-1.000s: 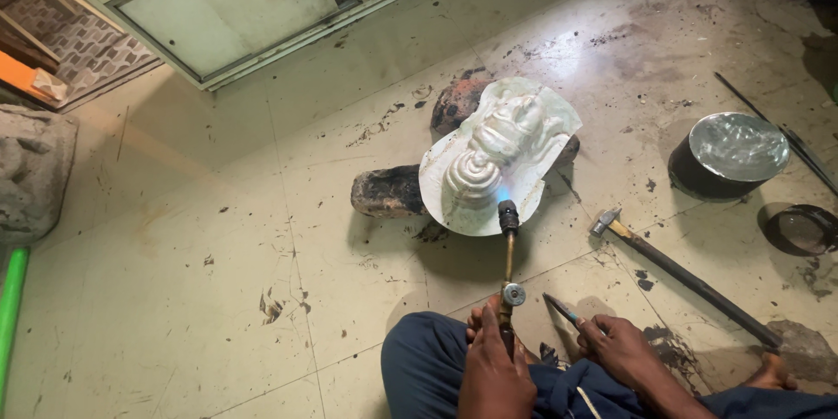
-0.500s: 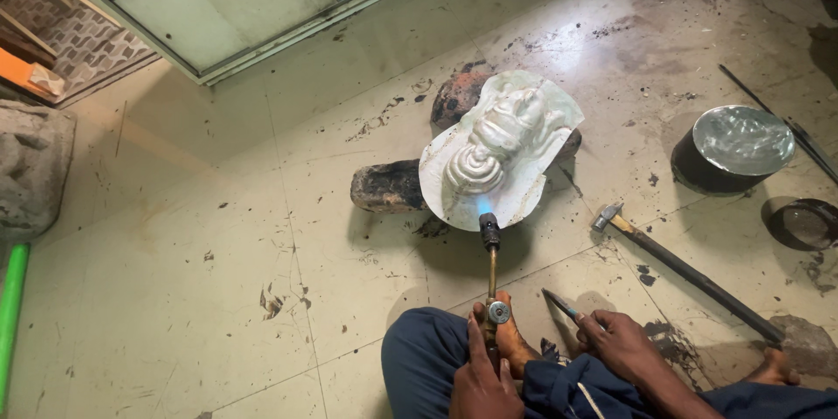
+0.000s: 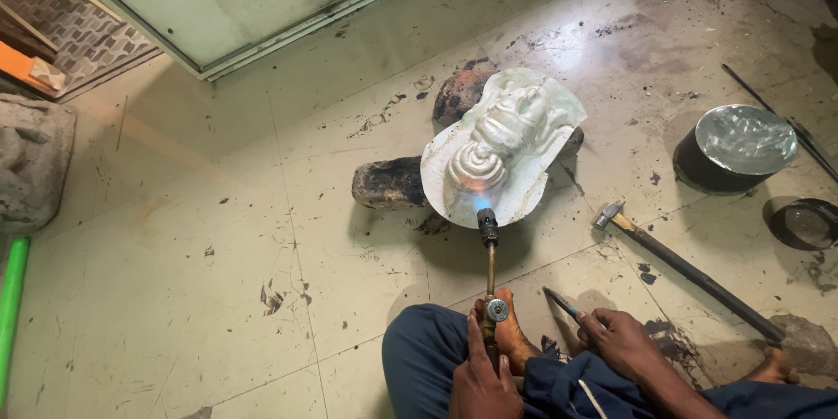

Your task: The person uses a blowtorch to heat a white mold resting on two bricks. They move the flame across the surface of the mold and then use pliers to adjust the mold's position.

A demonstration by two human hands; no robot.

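Note:
I sit on the floor with my left hand (image 3: 484, 380) shut on the handle of a gas torch (image 3: 490, 266). Its blue flame touches the lower edge of an embossed silvery metal sheet (image 3: 515, 135). The sheet bears a raised face-like relief and rests tilted on a blackened brick (image 3: 388, 183) and a dark block (image 3: 458, 92). My right hand (image 3: 624, 345) grips a slim pointed metal tool (image 3: 560, 301) close to my knee. My bare foot (image 3: 515, 336) lies beside the torch valve.
A long-handled hammer (image 3: 690, 275) lies on the floor to the right. Beyond it stand a round black pot with a shiny embossed lid (image 3: 738, 148), a dark bowl (image 3: 803, 223) and a thin rod (image 3: 772, 113). At the left are a stone block (image 3: 30, 161) and a green pipe (image 3: 10, 305).
The torch tip has shifted a little to the left along the sheet's lower edge. My right hand has stayed in place with the pointed tool.

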